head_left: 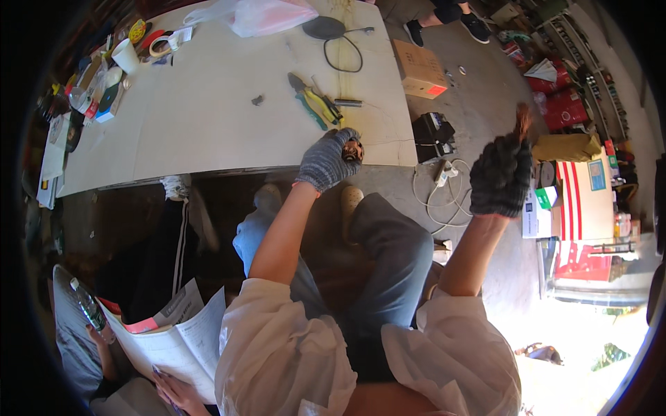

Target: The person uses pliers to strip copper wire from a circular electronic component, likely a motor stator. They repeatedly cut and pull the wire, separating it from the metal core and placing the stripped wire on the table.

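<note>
In a grey knit glove, my left hand point(326, 163) is closed around a small round part with copper-coloured windings point(353, 150) at the table's front edge. My right hand point(501, 177), in a darker-looking glove, is raised off to the right, its fingers closed on a blurred reddish-brown strand bundle point(523, 122) that looks like copper wire. Just beyond my left hand lie pliers point(313, 101) with yellow-green handles. Beside them are a thin tool with a dark handle point(329, 104) and a short dark cylinder point(349, 103). Thin wire crosses the tabletop near my left hand.
The pale table point(201, 118) carries a round black pad with a cable point(324, 28), a plastic bag point(267, 15) and a white cup point(125, 55). A cardboard box point(420, 68), black device point(433, 135) and power strip point(445, 173) are on the floor. A seated person holds papers point(184, 343) at left.
</note>
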The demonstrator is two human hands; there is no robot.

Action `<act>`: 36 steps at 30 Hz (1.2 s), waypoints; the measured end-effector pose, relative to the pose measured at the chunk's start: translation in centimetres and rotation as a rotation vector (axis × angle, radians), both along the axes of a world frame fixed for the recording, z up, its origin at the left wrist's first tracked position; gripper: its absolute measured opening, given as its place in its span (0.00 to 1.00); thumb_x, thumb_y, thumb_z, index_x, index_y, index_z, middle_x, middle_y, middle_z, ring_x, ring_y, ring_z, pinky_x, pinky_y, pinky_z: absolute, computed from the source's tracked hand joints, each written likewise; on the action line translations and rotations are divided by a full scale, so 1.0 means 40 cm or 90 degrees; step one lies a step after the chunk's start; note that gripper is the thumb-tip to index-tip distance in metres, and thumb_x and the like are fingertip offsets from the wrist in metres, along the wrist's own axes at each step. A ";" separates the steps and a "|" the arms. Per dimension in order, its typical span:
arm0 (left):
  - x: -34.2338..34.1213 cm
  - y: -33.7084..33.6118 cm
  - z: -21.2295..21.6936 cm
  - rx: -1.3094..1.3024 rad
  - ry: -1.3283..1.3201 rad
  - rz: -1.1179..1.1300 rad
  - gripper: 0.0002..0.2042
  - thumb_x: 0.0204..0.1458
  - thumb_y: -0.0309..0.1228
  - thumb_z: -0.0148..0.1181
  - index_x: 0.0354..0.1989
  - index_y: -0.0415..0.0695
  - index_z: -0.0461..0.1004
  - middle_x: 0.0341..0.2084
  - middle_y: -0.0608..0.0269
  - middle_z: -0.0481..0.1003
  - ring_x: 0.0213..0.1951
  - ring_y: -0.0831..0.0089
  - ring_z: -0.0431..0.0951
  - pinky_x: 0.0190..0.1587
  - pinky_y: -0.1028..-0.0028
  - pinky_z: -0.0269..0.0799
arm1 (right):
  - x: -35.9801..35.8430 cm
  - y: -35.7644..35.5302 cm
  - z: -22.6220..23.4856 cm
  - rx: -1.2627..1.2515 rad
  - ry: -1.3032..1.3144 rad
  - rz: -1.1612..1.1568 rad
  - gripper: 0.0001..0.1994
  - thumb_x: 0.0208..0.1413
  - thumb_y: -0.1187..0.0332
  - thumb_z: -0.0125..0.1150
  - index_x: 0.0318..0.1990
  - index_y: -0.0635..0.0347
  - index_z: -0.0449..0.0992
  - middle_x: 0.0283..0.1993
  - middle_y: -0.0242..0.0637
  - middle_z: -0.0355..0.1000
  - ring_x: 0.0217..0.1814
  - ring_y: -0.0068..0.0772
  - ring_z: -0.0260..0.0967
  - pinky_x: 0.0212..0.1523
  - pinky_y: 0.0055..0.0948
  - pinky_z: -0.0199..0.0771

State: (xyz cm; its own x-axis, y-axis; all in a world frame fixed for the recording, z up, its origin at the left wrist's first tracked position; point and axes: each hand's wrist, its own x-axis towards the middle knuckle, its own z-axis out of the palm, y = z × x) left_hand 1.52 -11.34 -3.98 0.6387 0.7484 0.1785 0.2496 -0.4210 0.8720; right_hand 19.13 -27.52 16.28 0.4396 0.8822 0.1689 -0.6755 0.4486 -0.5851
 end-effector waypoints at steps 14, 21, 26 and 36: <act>-0.026 0.111 -0.029 -0.839 -0.707 0.035 0.10 0.51 0.21 0.49 0.43 0.40 0.67 0.33 0.54 0.72 0.35 0.65 0.74 0.36 0.67 0.74 | -0.036 0.015 0.014 -0.258 -0.037 0.190 0.10 0.54 0.63 0.51 0.32 0.61 0.72 0.23 0.34 0.67 0.24 0.30 0.64 0.22 0.25 0.65; -0.057 0.078 0.053 -0.184 -0.502 0.197 0.17 0.45 0.19 0.57 0.46 0.37 0.65 0.33 0.63 0.72 0.38 0.74 0.73 0.42 0.76 0.71 | -0.044 -0.026 -0.301 0.193 -1.121 0.444 0.14 0.46 0.64 0.61 0.37 0.63 0.78 0.38 0.44 0.75 0.39 0.44 0.73 0.40 0.34 0.73; -0.089 0.108 0.013 -0.279 -0.678 0.290 0.12 0.47 0.18 0.54 0.41 0.37 0.68 0.32 0.63 0.72 0.35 0.76 0.72 0.38 0.76 0.71 | -0.012 0.115 -0.319 -0.592 -1.674 0.478 0.15 0.50 0.55 0.54 0.36 0.55 0.79 0.42 0.44 0.74 0.43 0.46 0.73 0.45 0.38 0.71; -0.056 0.085 0.015 -0.300 -0.720 -0.200 0.18 0.46 0.23 0.58 0.47 0.37 0.67 0.33 0.59 0.74 0.33 0.70 0.75 0.34 0.72 0.73 | 0.191 0.293 -0.216 -0.709 -0.913 -0.591 0.17 0.52 0.53 0.52 0.34 0.57 0.78 0.25 0.41 0.72 0.24 0.39 0.69 0.26 0.37 0.67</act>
